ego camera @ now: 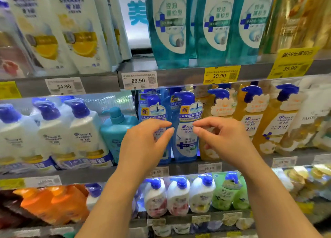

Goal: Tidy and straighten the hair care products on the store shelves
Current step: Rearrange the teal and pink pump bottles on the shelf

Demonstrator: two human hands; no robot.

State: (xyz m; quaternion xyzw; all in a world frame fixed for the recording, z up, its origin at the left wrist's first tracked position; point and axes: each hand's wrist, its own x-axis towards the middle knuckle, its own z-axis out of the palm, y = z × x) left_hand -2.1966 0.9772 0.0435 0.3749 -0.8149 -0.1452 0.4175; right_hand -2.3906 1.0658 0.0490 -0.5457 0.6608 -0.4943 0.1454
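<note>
Both hands hover before the middle shelf, fingers loosely curved and holding nothing: the left hand at 9 o'clock of the right hand. Between them stands a blue Head & Shoulders bottle marked "新". At 3 o'clock stand amber "2合1" pump bottles. At 12 o'clock, price tags read 89.90 and 39.90, under teal bottles.

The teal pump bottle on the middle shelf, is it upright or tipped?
Tipped slightly: the teal pump bottle leans left against the white bottle.
</note>
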